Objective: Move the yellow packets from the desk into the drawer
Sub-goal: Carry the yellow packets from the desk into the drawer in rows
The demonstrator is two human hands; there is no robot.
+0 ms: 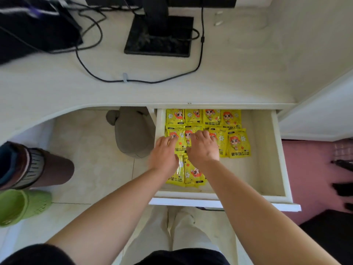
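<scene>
yellow packets point(238, 143) tile the drawer point(265, 150) in rows; left hand point(164, 152) and right hand point(203, 148) press flat, fingers spread, gripping nothing, likely squaring the middle row.

White desk point(172, 88) carries monitor base point(159, 36), cables point(91, 44), perhaps a bag point(36, 29).

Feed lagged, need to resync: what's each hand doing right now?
Left hand: open, palm down on the yellow hand-warmer packets in the drawer.
Right hand: open, pressing the same packets, gripping nothing.
</scene>
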